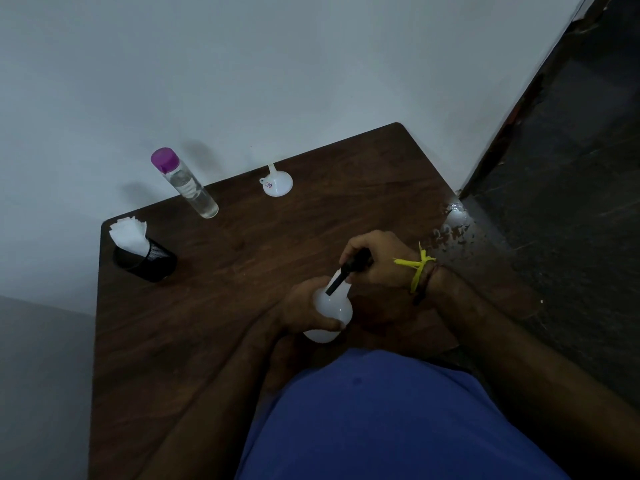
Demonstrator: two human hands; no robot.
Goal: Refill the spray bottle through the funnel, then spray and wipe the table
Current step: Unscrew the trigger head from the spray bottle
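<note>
Right hand (375, 259) fingers curl around the black spray head (353, 266); left hand (304, 306) grips the white spray bottle (332, 308) near the table's (207, 306) front edge. This looks like step 1, unscrewing the head. Next comes fetching the funnel (277, 183), well apart by the wall.

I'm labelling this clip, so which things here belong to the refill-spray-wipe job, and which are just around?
For the job:
spray bottle, gripped by left hand
black spray head, gripped by right hand
funnel
purple-capped bottle
tissues
table

Just around:
black mesh cup
yellow wrist thread
</note>
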